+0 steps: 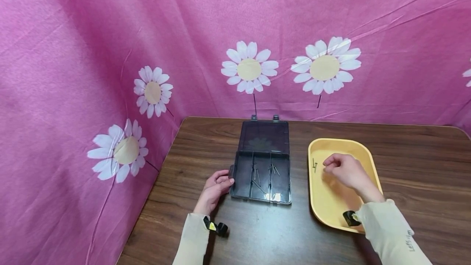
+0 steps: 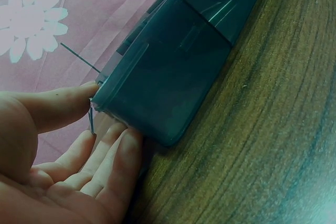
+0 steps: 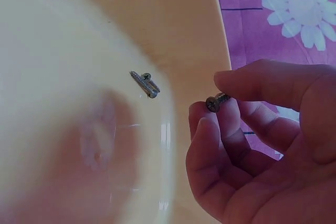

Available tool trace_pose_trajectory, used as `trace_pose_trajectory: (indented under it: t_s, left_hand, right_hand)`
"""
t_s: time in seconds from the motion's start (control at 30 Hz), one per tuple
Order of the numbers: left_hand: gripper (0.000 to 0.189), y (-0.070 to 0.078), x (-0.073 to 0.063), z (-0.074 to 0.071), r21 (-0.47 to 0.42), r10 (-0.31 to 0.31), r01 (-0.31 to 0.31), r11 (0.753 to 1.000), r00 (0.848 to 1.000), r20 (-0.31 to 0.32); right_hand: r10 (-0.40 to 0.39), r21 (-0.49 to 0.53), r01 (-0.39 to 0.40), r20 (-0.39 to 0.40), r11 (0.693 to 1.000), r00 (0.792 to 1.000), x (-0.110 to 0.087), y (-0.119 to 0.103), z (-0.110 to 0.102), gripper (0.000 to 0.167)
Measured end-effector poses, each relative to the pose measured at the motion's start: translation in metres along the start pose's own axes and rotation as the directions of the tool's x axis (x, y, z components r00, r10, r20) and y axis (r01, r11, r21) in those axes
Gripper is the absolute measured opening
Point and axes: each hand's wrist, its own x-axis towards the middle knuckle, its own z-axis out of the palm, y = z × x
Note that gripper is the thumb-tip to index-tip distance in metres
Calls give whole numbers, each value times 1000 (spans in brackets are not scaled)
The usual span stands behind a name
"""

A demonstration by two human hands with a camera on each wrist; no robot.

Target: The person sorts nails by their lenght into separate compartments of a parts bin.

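My right hand (image 1: 347,171) is over the left part of a yellow tray (image 1: 338,209). Between its thumb and fingers it pinches a Phillips-head screw (image 3: 213,104). Two more screws (image 3: 142,83) lie together on the tray floor, close to its wall. A dark see-through compartment box (image 1: 242,185) stands left of the tray, with its lid (image 1: 264,134) laid back. My left hand (image 1: 215,188) grips the box's left edge, thumb on the rim and fingers against the side. Several screws (image 1: 256,171) lie in the middle compartment, others (image 1: 274,169) in the right one.
Box and tray stand on a dark wood-grain table (image 1: 416,175). Behind it and along the left hangs a pink cloth (image 1: 198,44) with white daisies. Each wrist carries a small black camera (image 1: 220,228) on a strap.
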Motion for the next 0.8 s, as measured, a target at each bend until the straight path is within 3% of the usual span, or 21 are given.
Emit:
trace_pose_trajectory:
  t_s: [0.47, 0.8]
  left_hand:
    - [52, -1, 1, -1, 10, -5, 5, 1000, 1000, 10]
    - [54, 0, 0, 1, -9, 1, -1, 1000, 1000, -4]
  right_hand:
    - [-7, 41, 9, -48, 999, 999, -1, -4, -4, 23]
    - [-29, 187, 41, -70, 982, 997, 0, -8, -4, 24]
